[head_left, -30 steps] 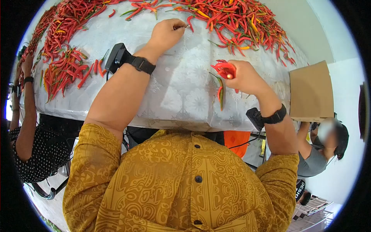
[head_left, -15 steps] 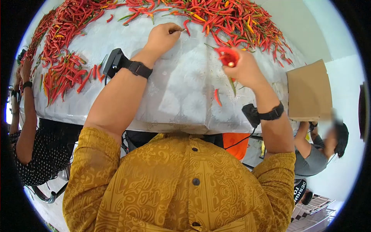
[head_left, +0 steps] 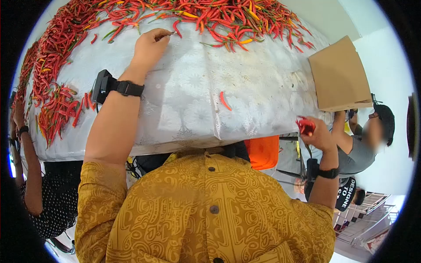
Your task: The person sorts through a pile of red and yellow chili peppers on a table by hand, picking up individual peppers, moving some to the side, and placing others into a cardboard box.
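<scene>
Dozens of slim red chillies, in a small pile [head_left: 56,115] at the left of the white, patterned, cloth-covered counter [head_left: 184,96], lie close to its front edge, so a brushing sleeve might push some over. Next, the left hand [head_left: 151,47] has its fingertips closed together just beside a curved red chilli [head_left: 177,29]; I cannot tell whether they grip its stem. Too hard a pinch there could crush or snap it. The short red chilli [head_left: 225,101] alone mid-counter may roll if the cloth is tugged. Furthest right, the right hand [head_left: 319,133] is closed around a bunch of red chillies [head_left: 305,126] by the front edge; a loosened grip could drop some to the floor.

Counted from the left: at least one co-worker in a dotted black top [head_left: 48,206], one small pile, one long tangled heap [head_left: 219,15] along the far side, two bare hands, two black wrist straps, one lone chilli, one orange cloth or bag [head_left: 262,153], one brown cardboard box [head_left: 340,76]. The bunch and both piles overlap too much to count.
</scene>
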Tool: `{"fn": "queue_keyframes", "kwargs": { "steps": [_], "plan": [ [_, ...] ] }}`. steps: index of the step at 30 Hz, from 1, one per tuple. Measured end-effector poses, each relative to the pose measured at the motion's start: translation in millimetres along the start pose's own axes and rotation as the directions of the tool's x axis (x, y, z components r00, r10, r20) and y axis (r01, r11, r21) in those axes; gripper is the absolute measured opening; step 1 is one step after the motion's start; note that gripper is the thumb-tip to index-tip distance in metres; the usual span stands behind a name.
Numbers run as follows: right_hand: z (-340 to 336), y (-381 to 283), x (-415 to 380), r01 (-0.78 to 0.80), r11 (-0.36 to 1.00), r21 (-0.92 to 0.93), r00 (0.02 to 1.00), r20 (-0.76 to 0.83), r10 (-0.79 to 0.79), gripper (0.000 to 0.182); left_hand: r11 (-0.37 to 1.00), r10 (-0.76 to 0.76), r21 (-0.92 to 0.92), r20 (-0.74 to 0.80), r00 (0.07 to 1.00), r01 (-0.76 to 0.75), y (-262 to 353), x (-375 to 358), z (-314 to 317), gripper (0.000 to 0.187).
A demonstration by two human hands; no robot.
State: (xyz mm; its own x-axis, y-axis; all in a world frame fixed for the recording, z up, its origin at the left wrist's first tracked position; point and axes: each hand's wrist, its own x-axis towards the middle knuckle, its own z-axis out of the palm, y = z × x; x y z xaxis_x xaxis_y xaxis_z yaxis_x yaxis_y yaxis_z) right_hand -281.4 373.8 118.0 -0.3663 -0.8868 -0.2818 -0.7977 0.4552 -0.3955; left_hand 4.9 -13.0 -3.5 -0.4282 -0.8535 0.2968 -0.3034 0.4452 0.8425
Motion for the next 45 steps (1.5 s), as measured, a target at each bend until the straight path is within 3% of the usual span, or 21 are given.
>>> {"fn": "queue_keyframes", "kwargs": {
  "steps": [2, 4, 9, 11, 12, 13, 16, 18, 22, 23, 25, 28, 34, 38, 40, 43, 45],
  "plan": [
    [11.9, 26.2, -15.7, -0.007, 0.998, -0.07, 1.0, 0.027, 0.009, 0.034, 1.0, -0.002, -0.006, 0.003, 1.0, 0.002, -2.7, 1.6, 1.9, 0.025],
    [24.3, 43.4, -27.1, -0.233, 0.972, 0.031, 0.967, 0.113, 0.228, 0.035, 1.0, -0.007, -0.009, 0.002, 1.0, 0.007, -4.3, 1.8, 2.3, 0.025],
    [60.0, 104.7, -35.8, -0.268, 0.958, 0.104, 0.961, 0.093, 0.259, 0.038, 1.0, 0.023, -0.011, 0.008, 1.0, -0.023, -13.3, 4.7, 2.5, 0.024],
    [57.9, 116.7, -36.5, -0.185, 0.955, -0.232, 0.982, -0.065, 0.175, 0.045, 0.999, 0.019, -0.029, -0.007, 1.0, -0.019, -13.4, 3.3, 4.2, 0.024],
    [51.6, 99.2, -31.8, -0.233, 0.953, -0.192, 0.972, -0.083, 0.221, 0.033, 0.999, 0.009, -0.049, -0.01, 1.0, -0.01, -12.2, 2.2, 4.7, 0.024],
    [46.7, 85.7, -25.3, -0.227, 0.954, -0.194, 0.973, -0.083, 0.215, 0.033, 0.999, 0.009, -0.047, -0.016, 1.0, -0.009, -10.2, 1.8, 4.5, 0.024],
    [34.7, 30.5, 0.7, -0.072, 0.997, 0.029, 0.979, -0.188, 0.076, 0.016, 0.999, 0.036, -0.006, -0.003, 0.999, -0.036, -6.7, 0.3, 5.3, 0.024],
    [38.8, -18.0, 21.0, 0.118, 0.985, 0.123, 0.975, -0.201, -0.092, 0.013, 0.996, 0.086, 0.006, -0.012, 0.996, -0.086, -6.6, -0.1, 6.8, 0.023],
    [58.6, -89.4, 65.6, 0.497, 0.868, 0.009, 0.868, -0.019, -0.496, 0.026, 0.996, 0.081, 0.044, -0.042, 0.996, -0.079, 4.8, -6.4, 1.1, 0.023],
    [65.6, -101.6, 75.5, 0.505, 0.863, 0.005, 0.863, -0.022, -0.505, 0.026, 0.997, 0.077, 0.019, -0.033, 0.997, -0.076, 3.3, -6.0, 1.0, 0.022],
    [80.5, -118.7, 95.0, 0.596, 0.783, -0.175, 0.797, 0.013, -0.604, 0.028, 0.997, 0.08, -0.003, -0.037, 0.996, -0.08, -2.5, -3.9, 2.7, 0.022],
    [93.4, -131.1, 114.9, 0.571, 0.807, -0.15, 0.821, 0.118, -0.558, 0.025, 0.991, 0.131, -0.002, -0.051, 0.99, -0.132, -5.4, -2.9, 4.6, 0.022],
    [79.1, -140.2, 146.7, 0.666, 0.736, -0.121, 0.74, 0.233, -0.631, 0.018, 0.994, 0.11, -0.014, -0.062, 0.992, -0.111, 2.4, -2.9, 3.1, 0.02],
    [41.7, -162.0, 186.6, 0.648, 0.75, -0.135, 0.762, 0.141, -0.632, 0.014, 0.996, 0.092, 0.023, -0.034, 0.995, -0.091, 0.1, -4.8, 8.1, 0.02],
    [26.7, -179.5, 205.4, 0.567, 0.823, -0.043, 0.82, 0.119, -0.559, 0.016, 0.995, 0.092, 0.04, -0.033, 0.995, -0.091, 2.5, -5.5, 7.3, 0.02],
    [25.5, -202.7, 229.3, 0.573, 0.819, -0.017, 0.814, 0.127, -0.567, 0.011, 0.996, 0.087, 0.022, -0.063, 0.994, -0.086, 3.6, -5.6, 6.9, 0.02],
    [26.5, -218.0, 246.3, 0.632, 0.769, -0.097, 0.773, 0.15, -0.616, 0.017, 0.996, 0.086, -0.01, -0.1, 0.991, -0.087, 6.0, -4.7, 6.1, 0.02]
  ]
}}
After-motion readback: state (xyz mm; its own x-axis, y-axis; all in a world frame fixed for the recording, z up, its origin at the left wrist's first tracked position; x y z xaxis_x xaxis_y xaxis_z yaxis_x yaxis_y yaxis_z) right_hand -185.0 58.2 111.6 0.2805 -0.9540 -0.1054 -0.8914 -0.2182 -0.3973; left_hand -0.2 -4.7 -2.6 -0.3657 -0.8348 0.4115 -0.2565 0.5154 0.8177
